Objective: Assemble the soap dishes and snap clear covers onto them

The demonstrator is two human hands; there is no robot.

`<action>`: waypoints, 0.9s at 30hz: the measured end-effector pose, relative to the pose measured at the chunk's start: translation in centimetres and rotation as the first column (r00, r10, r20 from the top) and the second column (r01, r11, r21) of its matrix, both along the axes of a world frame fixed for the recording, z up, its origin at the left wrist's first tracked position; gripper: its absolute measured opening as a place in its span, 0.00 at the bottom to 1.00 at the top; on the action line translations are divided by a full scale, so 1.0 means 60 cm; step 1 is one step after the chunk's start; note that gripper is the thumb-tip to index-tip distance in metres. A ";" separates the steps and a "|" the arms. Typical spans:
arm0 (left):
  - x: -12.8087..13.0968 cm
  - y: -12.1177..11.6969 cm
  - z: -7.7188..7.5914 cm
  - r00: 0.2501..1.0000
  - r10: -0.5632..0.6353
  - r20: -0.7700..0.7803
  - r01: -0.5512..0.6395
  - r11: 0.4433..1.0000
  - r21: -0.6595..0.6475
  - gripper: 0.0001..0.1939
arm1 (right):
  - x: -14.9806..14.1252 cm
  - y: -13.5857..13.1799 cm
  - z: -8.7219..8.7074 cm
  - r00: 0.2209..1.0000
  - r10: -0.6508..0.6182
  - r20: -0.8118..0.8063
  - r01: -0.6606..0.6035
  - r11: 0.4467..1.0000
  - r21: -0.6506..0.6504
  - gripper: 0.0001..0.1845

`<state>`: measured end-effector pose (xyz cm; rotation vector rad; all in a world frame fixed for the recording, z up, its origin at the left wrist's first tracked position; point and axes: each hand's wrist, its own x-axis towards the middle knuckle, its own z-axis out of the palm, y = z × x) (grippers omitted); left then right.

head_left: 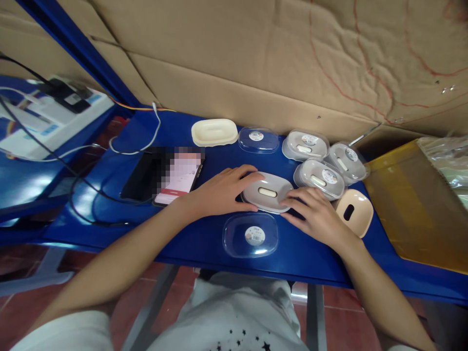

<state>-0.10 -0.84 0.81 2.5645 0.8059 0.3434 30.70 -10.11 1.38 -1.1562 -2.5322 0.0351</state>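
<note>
A grey oval soap dish (281, 182) lies on the blue table in front of me, a cream piece showing through its centre slot. My left hand (227, 191) grips its left end, thumb at the near edge and fingers over the far rim. At the opposite end, my right hand (315, 213) holds the rim with its fingertips. Just nearer to me rests a clear plastic lid (234, 239) with a round label. A peach slotted tray (361, 214) sits beside my right wrist, partly covered by the hand.
Several lidded grey soap dishes (306, 142) cluster at the back right. Behind are a cream base (215, 130) and another clear lid (261, 141). A phone (183, 175) and cables lie left, near a power strip (54, 119). A taped cardboard box (413, 204) stands right.
</note>
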 end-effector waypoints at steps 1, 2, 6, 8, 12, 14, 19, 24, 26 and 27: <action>0.001 -0.001 0.001 1.000 0.001 -0.014 -0.001 1.000 0.011 0.38 | -0.001 -0.001 0.002 1.000 -0.003 0.002 0.003 1.000 0.003 0.10; 0.000 -0.001 0.003 1.000 0.003 -0.026 -0.002 1.000 0.017 0.38 | -0.003 -0.002 0.004 1.000 -0.007 0.002 0.007 1.000 0.007 0.11; -0.014 0.001 0.023 1.000 0.019 -0.011 -0.019 1.000 -0.018 0.43 | -0.022 -0.020 0.024 0.998 0.039 -0.044 -0.039 0.999 -0.012 0.16; -0.026 0.006 0.037 0.997 0.050 0.063 -0.047 0.998 -0.046 0.42 | -0.040 -0.035 0.029 0.992 0.116 -0.055 -0.121 0.990 -0.079 0.22; -0.037 0.014 0.056 0.970 0.120 0.213 -0.117 0.993 -0.027 0.33 | -0.074 -0.057 0.016 0.975 0.216 0.054 -0.206 0.968 -0.142 0.35; -0.035 0.015 0.055 0.966 0.120 0.229 -0.118 0.993 -0.021 0.31 | -0.082 -0.061 0.007 0.971 0.216 0.106 -0.204 0.973 -0.112 0.38; -0.029 0.012 0.051 0.967 0.073 0.246 -0.063 0.997 -0.047 0.29 | -0.088 -0.066 0.003 0.969 0.213 0.126 -0.203 0.975 -0.086 0.33; -0.032 0.012 0.059 0.960 0.078 0.267 -0.059 0.995 -0.082 0.29 | -0.094 -0.070 0.003 0.972 0.198 0.127 -0.187 0.978 -0.090 0.35; -0.032 0.012 0.059 0.961 0.071 0.267 -0.048 0.995 -0.091 0.29 | -0.096 -0.071 0.000 0.975 0.199 0.099 -0.191 0.978 -0.082 0.31; -0.031 0.012 0.058 0.961 0.066 0.268 -0.042 0.994 -0.097 0.29 | -0.096 -0.072 -0.001 0.976 0.205 0.073 -0.200 0.977 -0.075 0.30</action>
